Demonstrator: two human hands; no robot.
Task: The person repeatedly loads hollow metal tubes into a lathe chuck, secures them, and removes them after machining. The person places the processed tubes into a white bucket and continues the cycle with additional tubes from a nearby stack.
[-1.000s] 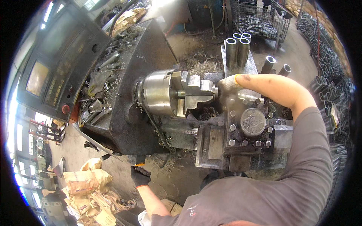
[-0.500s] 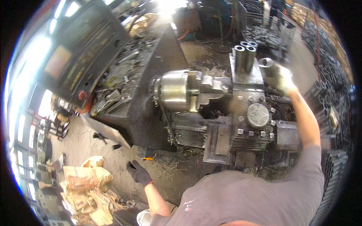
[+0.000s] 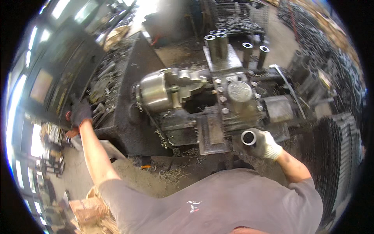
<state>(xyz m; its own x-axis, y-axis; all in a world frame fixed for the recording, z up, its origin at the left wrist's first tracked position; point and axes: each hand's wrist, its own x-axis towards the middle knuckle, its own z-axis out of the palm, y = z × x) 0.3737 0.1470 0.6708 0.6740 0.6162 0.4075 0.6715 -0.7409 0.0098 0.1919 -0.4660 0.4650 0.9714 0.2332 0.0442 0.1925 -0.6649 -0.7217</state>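
Steel tube [image 3: 243, 138], gripped in the gloved right hand [image 3: 266, 145] with its open end facing the camera, near the near edge of the lathe carriage [image 3: 210, 134]. The hands are well apart: the tube lies at the fingers of the right and far from the dark-gloved left hand [image 3: 82, 112], which is at the lower right corner of the control panel [image 3: 58, 84], beside a red button [image 3: 68, 116]; whether it grips or presses cannot be told. Four upright tubes [image 3: 220, 46] stand toward the far left corner of a metal plate [image 3: 233, 59].
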